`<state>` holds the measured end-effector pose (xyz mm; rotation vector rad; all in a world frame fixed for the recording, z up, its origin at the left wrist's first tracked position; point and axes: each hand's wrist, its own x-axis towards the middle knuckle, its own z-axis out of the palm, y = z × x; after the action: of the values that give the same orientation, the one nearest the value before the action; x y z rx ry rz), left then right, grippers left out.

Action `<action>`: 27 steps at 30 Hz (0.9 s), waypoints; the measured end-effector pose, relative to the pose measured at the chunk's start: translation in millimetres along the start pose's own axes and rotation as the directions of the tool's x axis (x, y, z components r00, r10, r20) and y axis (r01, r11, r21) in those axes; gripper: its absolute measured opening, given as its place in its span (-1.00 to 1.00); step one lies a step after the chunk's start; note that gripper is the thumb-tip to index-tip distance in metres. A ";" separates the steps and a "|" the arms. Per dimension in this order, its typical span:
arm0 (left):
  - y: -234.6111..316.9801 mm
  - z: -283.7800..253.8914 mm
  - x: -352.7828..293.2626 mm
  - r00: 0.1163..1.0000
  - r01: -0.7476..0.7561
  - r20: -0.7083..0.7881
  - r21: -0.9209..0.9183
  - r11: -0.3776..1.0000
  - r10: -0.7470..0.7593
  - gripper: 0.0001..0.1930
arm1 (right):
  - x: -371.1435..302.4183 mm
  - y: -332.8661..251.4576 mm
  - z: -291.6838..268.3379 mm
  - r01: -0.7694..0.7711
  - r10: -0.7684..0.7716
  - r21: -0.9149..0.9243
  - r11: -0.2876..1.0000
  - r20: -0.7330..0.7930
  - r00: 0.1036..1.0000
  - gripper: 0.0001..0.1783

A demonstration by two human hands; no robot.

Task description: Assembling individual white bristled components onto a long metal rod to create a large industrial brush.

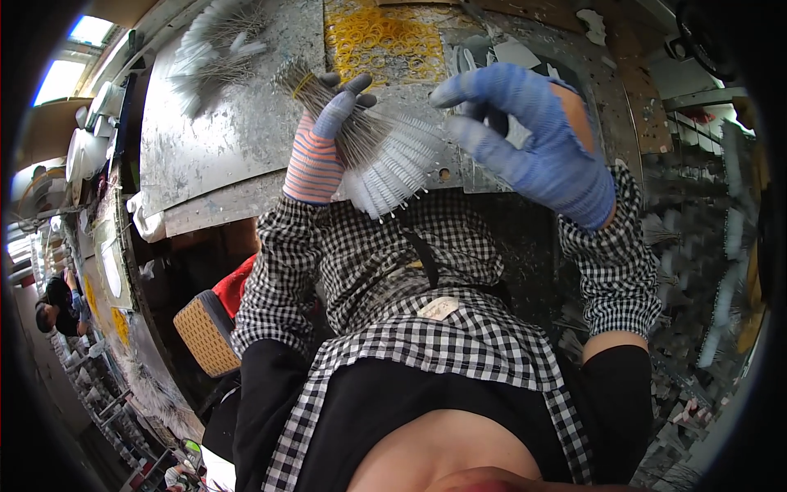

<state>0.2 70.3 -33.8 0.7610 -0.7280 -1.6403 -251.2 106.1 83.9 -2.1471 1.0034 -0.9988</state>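
My left hand [316, 160], in a striped pink glove with grey-blue fingertips, is closed around a bundle of thin wire-handled brushes [393, 160]. Their white bristle ends fan out toward my body and to the right. A yellow rubber band [304, 84] circles the wire ends at the far left of the bundle. To the right of the bristles is my right hand [533, 139] in a blue knit glove. Its thumb and forefinger are curved but apart, and nothing shows between them. The two hands do not touch.
Many yellow rubber bands [385, 41] lie spread at the back of the metal worktable [213, 148]. More white brushes [209, 61] are piled at the far left. A stool [205, 332] stands left of me, brush racks [721, 262] to the right. Another person [59, 303] is far left.
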 end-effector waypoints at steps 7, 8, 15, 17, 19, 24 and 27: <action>8.4 16.9 22.3 0.992 -0.050 0.126 0.315 0.948 0.011 -0.60 | -1.6 40.2 32.7 0.271 -0.164 -0.273 0.923 0.358 0.919 -0.79; 5.6 17.6 26.2 0.988 -0.060 0.154 0.330 0.942 0.009 -0.62 | -3.7 45.3 32.6 0.291 -0.174 -0.313 0.904 0.353 0.919 -0.75; -1.7 14.9 56.4 0.949 -0.118 0.316 0.382 0.917 -0.009 -0.62 | -14.3 58.9 32.5 0.103 0.139 -0.598 0.795 0.346 0.928 -0.71; -1.0 24.2 57.7 0.955 -0.149 0.296 0.475 0.867 0.001 -0.62 | -11.0 60.7 29.6 -0.154 0.351 -0.564 0.811 0.259 0.900 -0.62; -2.3 26.4 67.0 0.977 -0.042 0.206 0.435 0.899 -0.054 -0.62 | -8.1 65.2 28.8 -0.223 0.405 -0.520 0.824 0.266 0.875 -0.57; -15.3 41.0 81.1 0.969 -0.073 0.245 0.384 0.920 -0.026 -0.69 | -10.3 78.8 26.4 -0.345 0.400 -0.301 0.889 0.145 0.905 -0.51; -10.9 83.2 68.5 0.976 -0.147 0.214 0.471 0.869 0.050 -0.68 | -13.9 92.5 22.7 -0.398 0.443 -0.290 0.871 0.112 0.889 -0.47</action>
<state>-83.5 10.7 0.5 0.9023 -1.3339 -1.4622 -275.1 69.3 -1.7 -2.0356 1.4999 -0.4781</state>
